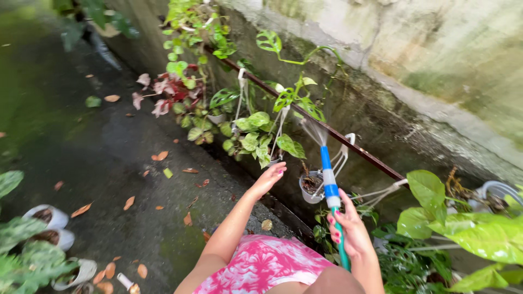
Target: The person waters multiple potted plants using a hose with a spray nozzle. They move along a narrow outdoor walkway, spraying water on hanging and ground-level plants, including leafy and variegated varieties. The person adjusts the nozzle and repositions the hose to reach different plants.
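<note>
Head camera looks steeply down, tilted, facing wall point(447, 65) (single view), close over hands.

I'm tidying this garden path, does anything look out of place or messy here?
Dry fallen leaves lie scattered over the wet path. One hanging pot holds only brown debris, no green plant.

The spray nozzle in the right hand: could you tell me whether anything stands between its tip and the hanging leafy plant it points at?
Nothing visible does. The right hand holds the blue spray nozzle, and water fans from its tip straight up toward the hanging plant. The left hand hovers lower left, beside the spray path.
</note>
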